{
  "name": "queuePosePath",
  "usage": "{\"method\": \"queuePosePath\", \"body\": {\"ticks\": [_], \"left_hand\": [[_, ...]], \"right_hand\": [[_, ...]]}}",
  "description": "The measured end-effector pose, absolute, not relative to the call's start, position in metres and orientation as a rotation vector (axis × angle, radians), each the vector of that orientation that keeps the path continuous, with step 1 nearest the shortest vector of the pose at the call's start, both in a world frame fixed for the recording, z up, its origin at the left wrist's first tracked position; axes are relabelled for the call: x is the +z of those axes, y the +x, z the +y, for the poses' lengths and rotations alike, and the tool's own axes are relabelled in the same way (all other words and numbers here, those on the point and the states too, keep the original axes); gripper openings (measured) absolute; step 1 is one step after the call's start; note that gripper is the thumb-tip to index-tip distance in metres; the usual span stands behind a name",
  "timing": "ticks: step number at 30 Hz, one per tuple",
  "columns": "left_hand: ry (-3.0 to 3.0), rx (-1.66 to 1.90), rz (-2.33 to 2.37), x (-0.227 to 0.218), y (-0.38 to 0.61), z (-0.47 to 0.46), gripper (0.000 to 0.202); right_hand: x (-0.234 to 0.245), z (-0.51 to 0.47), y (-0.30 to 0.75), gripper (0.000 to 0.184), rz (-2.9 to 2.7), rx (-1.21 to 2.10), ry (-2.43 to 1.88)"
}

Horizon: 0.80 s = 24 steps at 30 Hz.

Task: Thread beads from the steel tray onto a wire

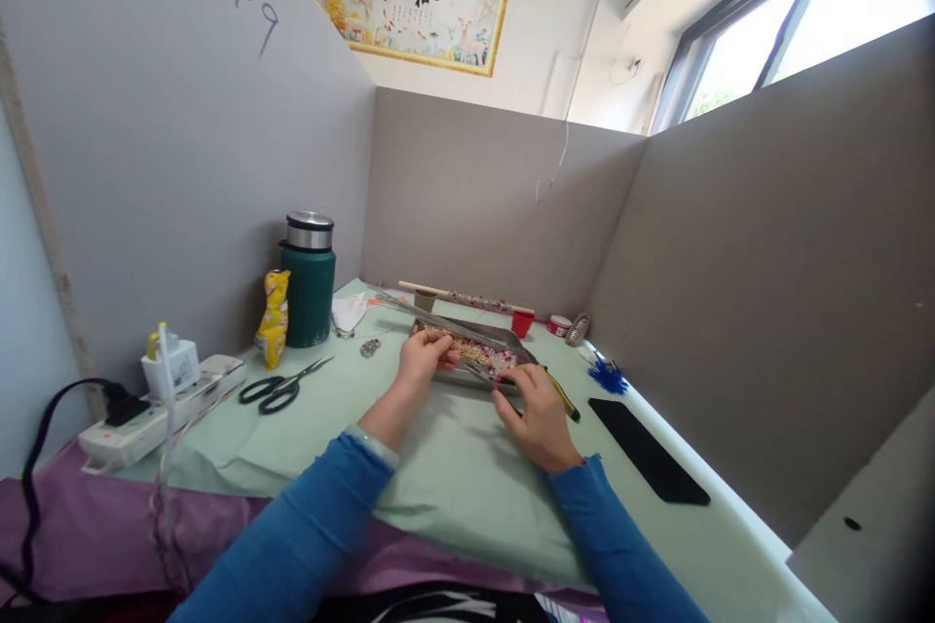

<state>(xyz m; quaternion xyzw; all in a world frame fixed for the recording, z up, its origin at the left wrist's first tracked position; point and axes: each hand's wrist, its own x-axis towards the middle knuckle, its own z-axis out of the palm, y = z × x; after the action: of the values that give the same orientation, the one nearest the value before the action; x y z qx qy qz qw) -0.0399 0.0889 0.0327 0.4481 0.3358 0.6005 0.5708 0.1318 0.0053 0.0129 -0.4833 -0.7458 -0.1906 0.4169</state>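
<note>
A shallow metal tray (505,337) holds a mix of small beads (482,353) in red, gold and clear tones. My left hand (424,362) is at the tray's left front, thumb and forefinger pinched together over the beads. What lies in that pinch is too small to make out. At the tray's right front, my right hand (539,417) has its fingers curled, with the tips close to the beads. A thin, shiny strand seems to run between the two hands. Behind my right hand, a yellow and black handle (565,399) sticks out.
Black scissors (281,391), a green flask (310,297), a yellow packet (273,319) and a power strip (161,414) are on the left. Behind the tray lies a bead-wrapped stick (478,301) near a red cup (522,322). A black flat piece (649,451) lies right. Grey partitions enclose the table.
</note>
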Motion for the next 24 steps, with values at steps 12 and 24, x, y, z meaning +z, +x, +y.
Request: {"method": "queuePosePath", "body": {"ticks": [12,24], "left_hand": [[1.274,1.411,0.772,0.035,-0.036,0.084,0.021],[1.497,1.185,0.596,0.030,-0.026,0.075,0.020]], "right_hand": [[0.014,0.002,0.127,0.015,-2.100,-0.403,-1.022],[0.021,0.028,0.101,0.014,-1.614,-0.107,-1.030]]}}
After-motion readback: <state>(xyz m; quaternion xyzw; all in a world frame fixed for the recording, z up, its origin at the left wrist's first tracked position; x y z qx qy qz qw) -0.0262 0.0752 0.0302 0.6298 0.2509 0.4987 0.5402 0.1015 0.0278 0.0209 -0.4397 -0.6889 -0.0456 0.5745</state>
